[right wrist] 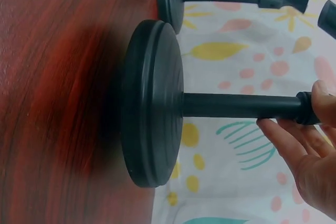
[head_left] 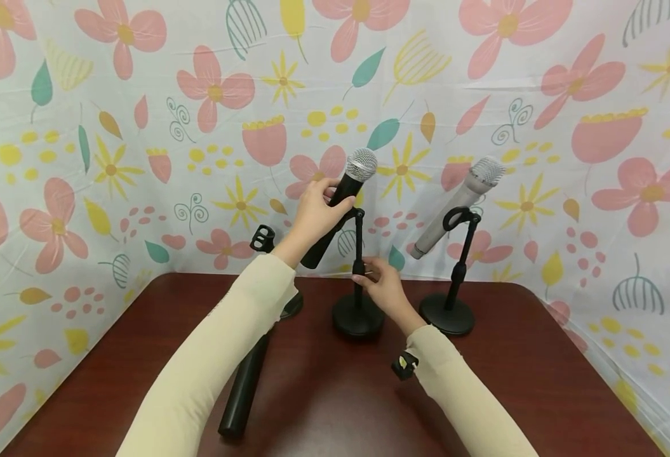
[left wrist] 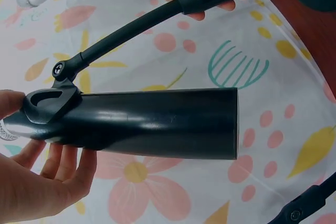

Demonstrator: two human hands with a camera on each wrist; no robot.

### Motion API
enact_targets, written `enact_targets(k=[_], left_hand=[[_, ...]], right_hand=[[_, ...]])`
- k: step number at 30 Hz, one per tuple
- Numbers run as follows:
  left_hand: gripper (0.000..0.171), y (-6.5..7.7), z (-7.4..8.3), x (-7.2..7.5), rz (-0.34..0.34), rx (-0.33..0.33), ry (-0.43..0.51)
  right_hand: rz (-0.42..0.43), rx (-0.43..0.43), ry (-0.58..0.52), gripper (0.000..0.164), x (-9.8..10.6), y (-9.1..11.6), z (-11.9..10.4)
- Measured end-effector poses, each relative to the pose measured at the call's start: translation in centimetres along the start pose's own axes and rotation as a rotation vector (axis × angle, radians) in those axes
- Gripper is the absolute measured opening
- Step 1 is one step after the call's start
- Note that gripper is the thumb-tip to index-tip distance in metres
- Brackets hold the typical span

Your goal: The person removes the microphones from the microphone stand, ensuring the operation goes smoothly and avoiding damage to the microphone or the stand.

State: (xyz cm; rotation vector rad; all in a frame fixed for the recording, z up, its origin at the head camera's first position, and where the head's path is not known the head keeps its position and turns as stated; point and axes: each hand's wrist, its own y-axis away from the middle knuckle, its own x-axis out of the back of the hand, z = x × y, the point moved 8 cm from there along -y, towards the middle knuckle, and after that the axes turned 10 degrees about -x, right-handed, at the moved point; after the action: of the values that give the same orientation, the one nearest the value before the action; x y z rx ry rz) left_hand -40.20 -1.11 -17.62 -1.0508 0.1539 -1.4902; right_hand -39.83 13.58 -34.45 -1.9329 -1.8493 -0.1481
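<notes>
at mid-table, left hand (head_left: 315, 212) grips black mic (head_left: 340, 198) tilted up-right in the clip, right hand (head_left: 385, 287) pinches stand pole (head_left: 359, 254) directly below.

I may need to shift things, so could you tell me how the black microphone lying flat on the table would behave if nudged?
The black microphone is a smooth cylinder lying on the polished table, so it would probably roll or slide. It looks rigid.

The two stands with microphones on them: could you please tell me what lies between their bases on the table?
Only the right hand hangs above that gap; between the middle stand and right stand, the head view shows bare table.
</notes>
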Motion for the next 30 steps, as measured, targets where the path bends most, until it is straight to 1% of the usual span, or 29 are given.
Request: enact_targets(k=[6,10,13,15,17,22,26,30], left_hand=[[0.045,0.9,0.7,0.6,0.004,-0.001,0.024],[0.044,1.6,1.3,1.5,0.045,-0.007,0.032],[0.042,2.1,1.7,2.3,0.073,-0.01,0.012],[0.042,2.4,1.9,2.7,0.079,-0.007,-0.006],[0.042,2.5,2.0,3.0,0.081,-0.003,-0.026],[0.043,2.7,2.1,3.5,0.088,-0.011,-0.038],[0.044,2.7,2.0,3.7,0.096,-0.015,-0.029],[0.043,2.8,1.8,3.8,0.102,-0.015,-0.017]], right_hand=[[-0.031,0.003,-0.018,0.044,-0.5,0.6,-0.8],[-0.049,0.04,-0.022,0.042,-1.0,1.1,-1.4],[-0.055,0.077,-0.019,0.039,-1.3,1.5,-2.1],[-0.064,0.086,-0.023,0.038,-1.5,1.7,-2.4],[-0.072,0.085,-0.026,0.038,-1.6,1.9,-2.5],[-0.083,0.081,-0.033,0.033,-1.8,2.1,-2.6],[-0.095,0.088,-0.035,0.032,-2.0,2.0,-2.5],[-0.089,0.084,-0.005,0.032,-2.0,1.9,-2.3]])
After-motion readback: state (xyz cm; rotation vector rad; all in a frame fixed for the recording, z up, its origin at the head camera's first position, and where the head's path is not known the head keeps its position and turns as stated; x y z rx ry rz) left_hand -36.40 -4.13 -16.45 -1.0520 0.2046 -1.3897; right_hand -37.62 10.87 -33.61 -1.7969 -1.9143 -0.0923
